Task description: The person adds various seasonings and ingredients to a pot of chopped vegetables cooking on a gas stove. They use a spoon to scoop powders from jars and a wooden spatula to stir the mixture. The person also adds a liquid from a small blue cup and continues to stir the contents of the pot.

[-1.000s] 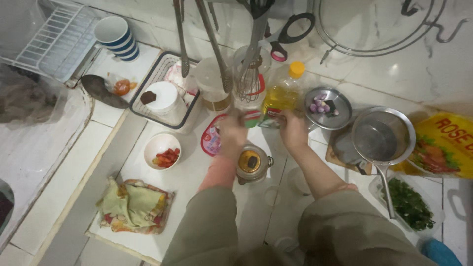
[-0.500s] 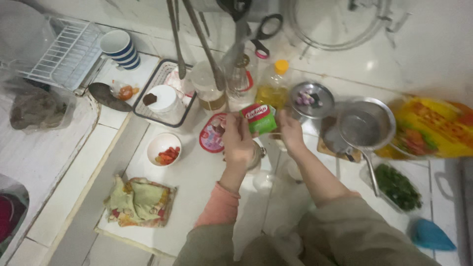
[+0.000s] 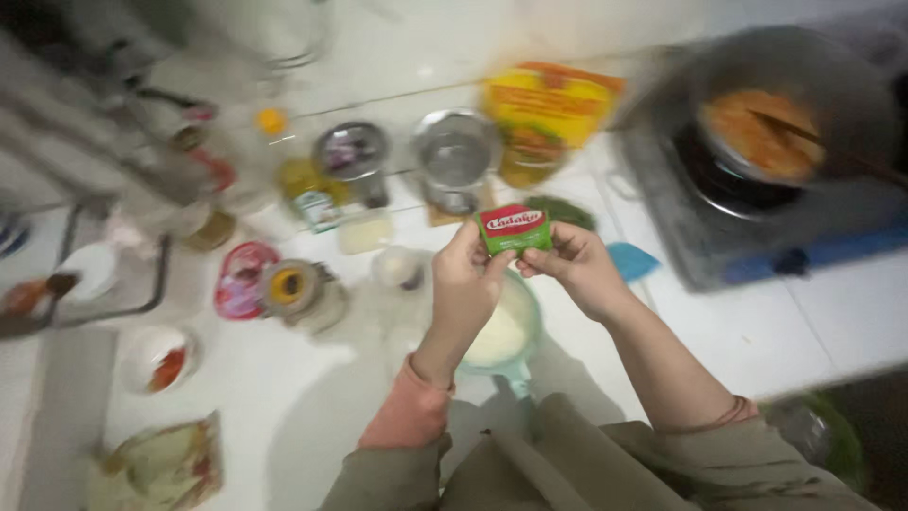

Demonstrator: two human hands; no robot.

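Observation:
Both my hands hold a small green and red sachet (image 3: 514, 230) up above the white counter. My left hand (image 3: 468, 284) pinches its left edge and my right hand (image 3: 572, 268) pinches its right edge. Below my hands sits a pale bowl (image 3: 506, 333) with a whitish content. A pan of orange food (image 3: 771, 128) with a utensil in it stands on a gas stove (image 3: 757, 227) at the right.
An oil bottle (image 3: 307, 185), two steel pots (image 3: 454, 156), a yellow packet (image 3: 549, 109), a red lid (image 3: 236, 279), a small jar (image 3: 288, 284), a bowl of red pieces (image 3: 161, 364) and a cutting board with greens (image 3: 161, 464) crowd the counter.
The view has swung right, bringing the stove and pan into sight. My hands have carried the sachet rightward and nearer, over the pale bowl.

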